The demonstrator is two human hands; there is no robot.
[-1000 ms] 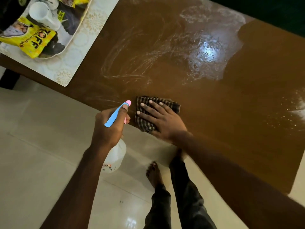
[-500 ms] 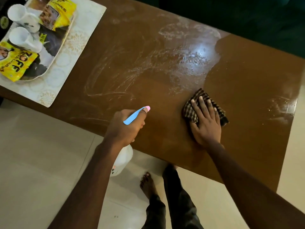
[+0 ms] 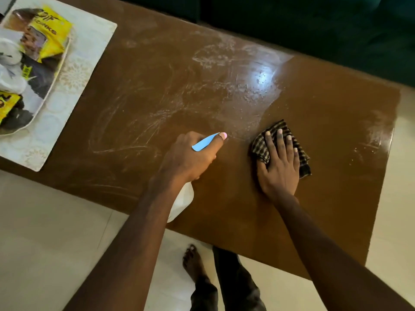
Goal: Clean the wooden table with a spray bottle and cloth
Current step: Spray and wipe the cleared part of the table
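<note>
The brown wooden table point(image 3: 325, 221) fills the middle of the head view, with whitish wet streaks across its centre and a glare spot at the back. My left hand point(image 3: 190, 158) grips a spray bottle point(image 3: 183, 202) with a white body, blue trigger and pink nozzle, held over the table's near edge. My right hand point(image 3: 278, 167) lies flat with fingers spread on a dark checked cloth point(image 3: 260, 149), pressing it on the table just right of the bottle. Part of the cloth is hidden under the hand.
At the table's left end a pale patterned mat point(image 3: 74, 86) carries a tray point(image 3: 57, 79) with yellow packets and white cups. A dark green sofa point(image 3: 314, 23) runs behind the table. My feet point(image 3: 193, 261) stand on pale floor tiles at the near edge.
My right hand slid the cloth from beside the bottle rightwards across the table. My left hand with the bottle moved from over the floor to over the table's near edge.
</note>
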